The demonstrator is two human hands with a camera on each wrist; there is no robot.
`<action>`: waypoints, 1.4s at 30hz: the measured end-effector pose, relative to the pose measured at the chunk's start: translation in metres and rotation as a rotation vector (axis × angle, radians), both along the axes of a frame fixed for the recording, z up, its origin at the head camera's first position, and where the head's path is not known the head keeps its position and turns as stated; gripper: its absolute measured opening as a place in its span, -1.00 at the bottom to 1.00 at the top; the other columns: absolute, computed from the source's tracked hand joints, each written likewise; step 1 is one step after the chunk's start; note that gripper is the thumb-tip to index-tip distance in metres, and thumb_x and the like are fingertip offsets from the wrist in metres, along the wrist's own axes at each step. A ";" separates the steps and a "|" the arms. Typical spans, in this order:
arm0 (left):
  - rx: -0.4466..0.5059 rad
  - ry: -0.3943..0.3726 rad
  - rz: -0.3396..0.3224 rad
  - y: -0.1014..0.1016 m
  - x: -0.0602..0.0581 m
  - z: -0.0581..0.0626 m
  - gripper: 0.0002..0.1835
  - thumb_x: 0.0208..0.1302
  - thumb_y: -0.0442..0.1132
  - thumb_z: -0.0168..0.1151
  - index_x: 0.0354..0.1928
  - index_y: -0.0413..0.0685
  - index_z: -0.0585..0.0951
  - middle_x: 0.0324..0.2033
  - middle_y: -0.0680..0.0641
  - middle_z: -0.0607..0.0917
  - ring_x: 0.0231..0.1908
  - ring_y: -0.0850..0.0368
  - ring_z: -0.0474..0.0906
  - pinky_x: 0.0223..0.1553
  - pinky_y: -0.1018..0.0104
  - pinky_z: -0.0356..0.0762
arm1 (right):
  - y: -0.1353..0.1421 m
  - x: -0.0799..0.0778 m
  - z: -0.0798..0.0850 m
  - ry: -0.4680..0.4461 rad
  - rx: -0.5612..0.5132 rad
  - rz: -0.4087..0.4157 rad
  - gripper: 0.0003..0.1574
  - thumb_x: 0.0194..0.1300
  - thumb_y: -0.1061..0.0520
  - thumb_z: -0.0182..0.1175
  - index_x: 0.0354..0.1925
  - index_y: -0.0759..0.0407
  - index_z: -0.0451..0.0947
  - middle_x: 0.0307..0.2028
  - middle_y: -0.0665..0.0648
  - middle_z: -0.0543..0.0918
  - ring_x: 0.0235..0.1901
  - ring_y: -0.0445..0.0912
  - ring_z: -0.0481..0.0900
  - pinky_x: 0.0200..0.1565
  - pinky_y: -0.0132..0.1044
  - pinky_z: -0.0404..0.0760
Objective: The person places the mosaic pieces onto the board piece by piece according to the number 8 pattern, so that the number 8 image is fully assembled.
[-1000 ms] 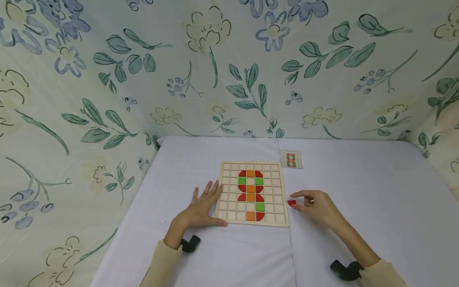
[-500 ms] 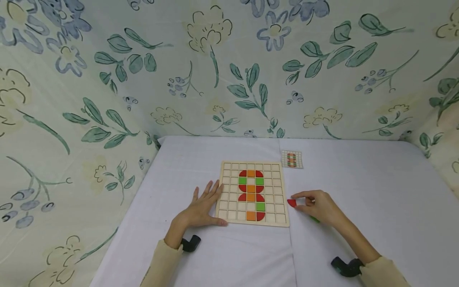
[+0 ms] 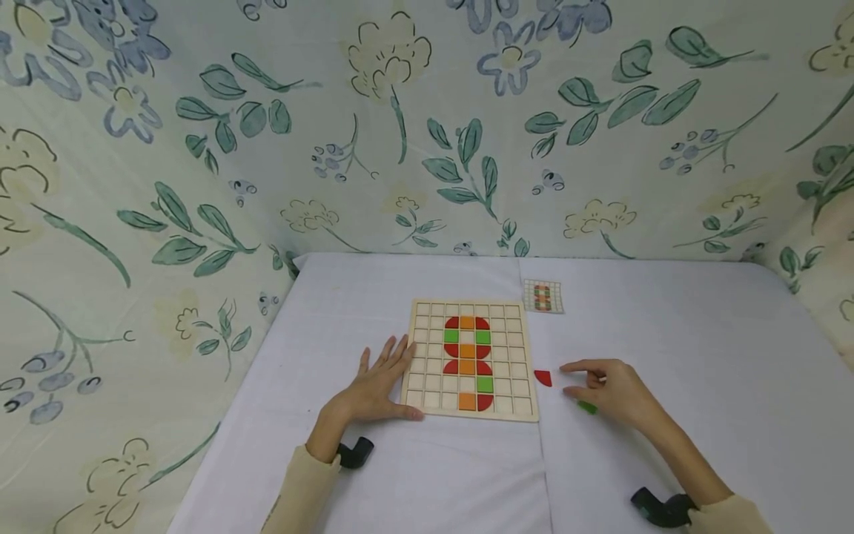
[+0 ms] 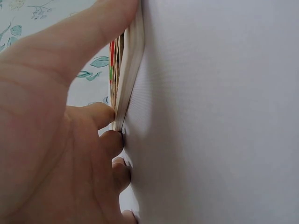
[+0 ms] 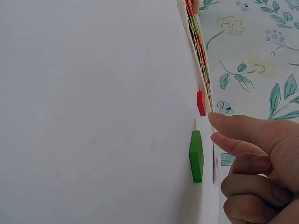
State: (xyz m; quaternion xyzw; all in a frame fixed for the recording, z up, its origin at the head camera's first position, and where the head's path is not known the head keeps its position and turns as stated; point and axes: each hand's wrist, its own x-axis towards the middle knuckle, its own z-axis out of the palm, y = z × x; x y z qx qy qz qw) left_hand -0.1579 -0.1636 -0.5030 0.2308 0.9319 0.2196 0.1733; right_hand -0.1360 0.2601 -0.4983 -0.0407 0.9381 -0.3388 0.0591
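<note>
On the white cloth lies a wooden grid board [image 3: 512, 371] with red, orange and green tiles set in its middle columns. My left hand [image 3: 370, 389] rests at the board's left edge, fingers spread and thumb by the front corner. A red quarter-round tile [image 3: 543, 378] lies just right of the board. Right of that tile is my right hand [image 3: 610, 389], thumb and index finger apart with nothing between them, the other fingers bent. A green tile [image 3: 587, 407] lies partly hidden below this hand; the right wrist view shows it as a green block [image 5: 196, 156] on the cloth.
A small pattern card [image 3: 543, 297] with a matching grid lies behind the board's far right corner. Floral fabric [image 3: 400, 185] hangs behind and beside the table. Black curved mounts [image 3: 660, 508] sit at both wrists.
My right hand has let go of the red tile and drawn back to the right. The green tile has come into view beneath it. My left hand and the board have stayed put.
</note>
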 end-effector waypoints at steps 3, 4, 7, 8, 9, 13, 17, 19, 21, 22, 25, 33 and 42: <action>0.001 -0.002 0.003 0.000 0.000 -0.001 0.37 0.08 0.36 0.49 0.68 0.00 -0.16 0.68 -0.05 -0.27 0.67 -0.12 -0.47 0.53 -0.45 -0.54 | 0.010 0.006 -0.001 -0.012 0.013 -0.030 -0.50 0.12 0.05 0.57 0.03 0.16 0.77 -0.63 -0.06 0.30 -0.58 -0.24 0.23 -0.54 -0.39 0.18; 0.001 -0.002 0.004 0.000 0.000 -0.001 0.37 0.08 0.36 0.49 0.68 0.00 -0.16 0.68 -0.05 -0.27 0.67 -0.11 -0.47 0.53 -0.45 -0.54 | 0.013 0.009 -0.001 -0.019 0.017 -0.040 -0.49 0.11 0.02 0.57 0.03 0.15 0.77 -0.63 -0.06 0.29 -0.57 -0.24 0.22 -0.53 -0.38 0.18; 0.001 -0.004 0.008 0.000 0.000 -0.001 0.37 0.07 0.36 0.49 0.68 0.01 -0.15 0.68 -0.05 -0.27 0.67 -0.11 -0.47 0.54 -0.45 -0.54 | 0.023 0.016 -0.002 -0.049 0.016 -0.064 -0.44 0.08 -0.04 0.59 0.03 0.14 0.77 -0.62 -0.07 0.26 -0.57 -0.24 0.20 -0.53 -0.37 0.17; 0.001 -0.003 0.008 0.000 0.000 0.000 0.37 0.07 0.36 0.49 0.68 0.01 -0.15 0.68 -0.05 -0.27 0.67 -0.11 -0.47 0.54 -0.45 -0.54 | 0.026 0.018 -0.002 -0.057 0.013 -0.069 -0.43 0.06 -0.04 0.60 0.03 0.13 0.77 -0.61 -0.07 0.26 -0.57 -0.24 0.20 -0.53 -0.37 0.17; 0.000 -0.002 0.008 0.000 0.000 0.000 0.37 0.07 0.36 0.49 0.68 0.01 -0.15 0.68 -0.05 -0.27 0.67 -0.11 -0.47 0.54 -0.45 -0.53 | 0.029 0.020 -0.003 -0.064 0.011 -0.070 -0.43 0.05 -0.04 0.61 0.02 0.13 0.77 -0.61 -0.07 0.25 -0.57 -0.24 0.19 -0.53 -0.37 0.17; 0.001 -0.002 0.010 0.000 0.000 0.000 0.36 0.07 0.36 0.49 0.68 0.01 -0.15 0.68 -0.05 -0.27 0.67 -0.11 -0.46 0.54 -0.45 -0.54 | 0.036 0.026 -0.004 -0.070 -0.007 -0.055 -0.47 0.03 0.02 0.62 -0.02 0.14 0.77 -0.60 -0.07 0.24 -0.57 -0.25 0.18 -0.53 -0.38 0.18; 0.003 0.000 0.009 -0.001 0.000 0.000 0.36 0.07 0.35 0.49 0.68 0.01 -0.15 0.68 -0.05 -0.27 0.67 -0.12 -0.46 0.53 -0.45 -0.54 | 0.038 0.028 -0.005 -0.040 -0.013 -0.048 -0.58 0.04 0.07 0.61 -0.10 0.12 0.79 -0.61 -0.08 0.23 -0.58 -0.27 0.18 -0.53 -0.38 0.19; 0.004 0.002 0.008 -0.001 0.000 -0.001 0.37 0.07 0.35 0.49 0.68 0.00 -0.15 0.68 -0.05 -0.27 0.67 -0.12 -0.46 0.53 -0.46 -0.54 | 0.037 0.027 -0.007 -0.022 -0.003 -0.051 -0.62 0.05 0.08 0.60 -0.13 0.12 0.79 -0.61 -0.08 0.24 -0.58 -0.27 0.19 -0.54 -0.39 0.19; 0.005 0.004 0.006 -0.001 0.001 0.000 0.37 0.08 0.35 0.49 0.68 0.00 -0.15 0.68 -0.06 -0.26 0.67 -0.13 -0.46 0.53 -0.46 -0.53 | 0.035 0.027 -0.008 -0.011 0.006 -0.058 -0.63 0.04 0.08 0.61 -0.14 0.12 0.79 -0.62 -0.07 0.25 -0.58 -0.27 0.20 -0.53 -0.39 0.19; 0.007 0.004 0.006 0.000 0.001 0.000 0.37 0.08 0.35 0.49 0.68 -0.01 -0.15 0.68 -0.06 -0.26 0.67 -0.13 -0.46 0.53 -0.46 -0.53 | 0.034 0.026 -0.009 -0.003 0.013 -0.061 -0.63 0.03 0.09 0.61 -0.15 0.12 0.79 -0.62 -0.07 0.25 -0.58 -0.26 0.20 -0.54 -0.39 0.19; 0.010 0.002 0.006 0.000 0.001 0.001 0.36 0.08 0.35 0.49 0.68 -0.01 -0.15 0.68 -0.07 -0.26 0.67 -0.13 -0.46 0.53 -0.46 -0.53 | 0.028 0.026 -0.009 0.014 0.020 -0.075 -0.62 0.01 0.11 0.62 -0.16 0.14 0.79 -0.63 -0.07 0.26 -0.59 -0.26 0.20 -0.54 -0.40 0.18; 0.015 0.000 0.003 0.000 0.000 0.000 0.37 0.08 0.34 0.49 0.68 -0.01 -0.15 0.68 -0.07 -0.27 0.67 -0.13 -0.47 0.53 -0.46 -0.55 | 0.016 0.025 -0.007 0.012 0.016 -0.090 -0.63 0.08 0.14 0.57 -0.11 0.20 0.79 -0.66 -0.06 0.26 -0.61 -0.24 0.19 -0.57 -0.41 0.17; 0.008 -0.006 0.007 0.000 -0.001 -0.002 0.37 0.07 0.35 0.50 0.68 0.01 -0.16 0.68 -0.05 -0.27 0.67 -0.11 -0.47 0.54 -0.44 -0.56 | -0.012 0.014 -0.002 -0.003 -0.107 -0.008 -0.63 0.14 0.12 0.55 -0.07 0.20 0.79 -0.69 -0.10 0.11 -0.63 -0.29 0.04 -0.56 -0.43 0.12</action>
